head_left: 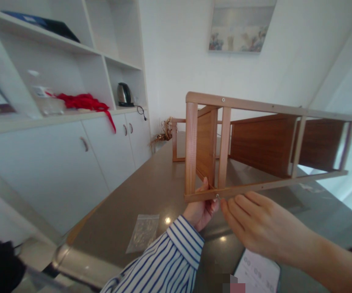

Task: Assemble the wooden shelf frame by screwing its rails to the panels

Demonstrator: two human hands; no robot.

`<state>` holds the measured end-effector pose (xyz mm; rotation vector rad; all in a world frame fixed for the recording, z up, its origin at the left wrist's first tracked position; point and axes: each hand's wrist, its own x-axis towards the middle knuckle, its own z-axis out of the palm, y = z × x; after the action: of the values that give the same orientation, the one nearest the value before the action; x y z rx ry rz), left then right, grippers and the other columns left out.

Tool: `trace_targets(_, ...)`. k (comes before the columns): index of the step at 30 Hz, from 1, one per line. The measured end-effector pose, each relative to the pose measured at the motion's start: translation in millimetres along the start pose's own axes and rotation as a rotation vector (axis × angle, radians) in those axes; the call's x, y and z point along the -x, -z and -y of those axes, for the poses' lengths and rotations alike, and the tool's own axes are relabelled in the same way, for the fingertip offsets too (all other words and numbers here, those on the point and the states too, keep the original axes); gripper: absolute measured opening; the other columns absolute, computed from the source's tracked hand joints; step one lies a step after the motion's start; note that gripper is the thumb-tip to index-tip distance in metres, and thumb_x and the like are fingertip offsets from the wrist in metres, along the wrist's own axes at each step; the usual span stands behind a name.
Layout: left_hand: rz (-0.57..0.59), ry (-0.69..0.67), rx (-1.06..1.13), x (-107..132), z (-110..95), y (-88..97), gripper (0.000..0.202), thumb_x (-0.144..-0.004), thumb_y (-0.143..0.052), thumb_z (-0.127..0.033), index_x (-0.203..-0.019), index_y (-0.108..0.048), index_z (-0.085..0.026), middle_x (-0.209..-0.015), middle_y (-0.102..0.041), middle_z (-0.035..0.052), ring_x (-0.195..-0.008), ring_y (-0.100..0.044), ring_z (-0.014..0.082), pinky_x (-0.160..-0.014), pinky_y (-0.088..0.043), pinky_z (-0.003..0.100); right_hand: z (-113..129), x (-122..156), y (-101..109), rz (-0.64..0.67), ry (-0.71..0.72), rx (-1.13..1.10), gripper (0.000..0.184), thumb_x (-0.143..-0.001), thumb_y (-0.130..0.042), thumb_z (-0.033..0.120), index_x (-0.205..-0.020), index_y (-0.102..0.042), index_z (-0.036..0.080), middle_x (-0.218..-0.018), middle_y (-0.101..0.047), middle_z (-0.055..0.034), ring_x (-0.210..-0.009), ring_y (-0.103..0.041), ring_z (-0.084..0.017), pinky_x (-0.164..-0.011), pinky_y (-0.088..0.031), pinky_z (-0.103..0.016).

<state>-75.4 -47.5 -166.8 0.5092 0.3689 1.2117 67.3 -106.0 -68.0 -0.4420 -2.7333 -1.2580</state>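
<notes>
A wooden shelf rack (204, 195) lies on its side on the table, its slatted side frame facing me. My left hand (198, 211) is closed around the lower rail near the left corner, with the thumb inside the frame and the fingers underneath. A small metal screw (217, 196) sits at the rail beside those fingers. My right hand (249, 217) is closed in a pinch just right of the screw; what its fingertips hold, if anything, is hidden. Brown panels (261, 142) span the inside of the rack.
On the grey table (111, 228) lie a clear bag of small hardware (143, 232) at left and a phone (256, 272) below my right hand. White cabinets (41, 162) with a kettle (124, 94) and red cloth (86, 101) stand left. Dried plants (165, 131) are behind.
</notes>
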Motion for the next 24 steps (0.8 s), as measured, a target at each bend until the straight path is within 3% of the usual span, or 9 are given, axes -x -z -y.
trace_targets(11,0.028,-0.014,0.043,-2.0,2.0,-2.1,0.043,-0.081,-0.055,-0.054,-0.067,-0.048,-0.015,-0.047,-0.042,-0.0074,-0.035,-0.031,0.0029,-0.036,-0.027,0.017,17.3,2.4,-14.7,-0.051,-0.214,-0.058,0.025,-0.081,-0.041,0.006,-0.098,-0.06,0.008,-0.072,-0.061,-0.0076,-0.059,-0.052,-0.019,-0.052,-0.032,-0.033)
trace_targets(19,0.001,0.008,0.054,1.1,1.4,-7.8,0.045,-0.079,-0.057,-0.056,-0.065,-0.045,-0.016,-0.048,-0.036,-0.0092,-0.035,-0.027,0.0016,-0.036,-0.025,0.016,43.6,-3.4,-24.7,-0.176,-0.585,-0.225,0.027,-0.086,-0.036,0.004,-0.1,-0.058,0.011,-0.063,-0.059,-0.002,-0.055,-0.054,-0.015,-0.052,-0.033,-0.028)
trace_targets(24,0.013,0.051,0.003,5.7,0.0,-9.9,0.052,-0.079,-0.052,-0.062,-0.056,-0.04,-0.017,-0.042,-0.031,-0.0084,-0.037,-0.031,0.0038,-0.039,-0.031,0.017,61.8,-15.9,-26.9,-0.219,-0.873,-0.354,0.02,-0.09,-0.039,0.011,-0.087,-0.058,0.017,-0.057,-0.059,0.0004,-0.05,-0.058,-0.014,-0.049,-0.033,-0.027)
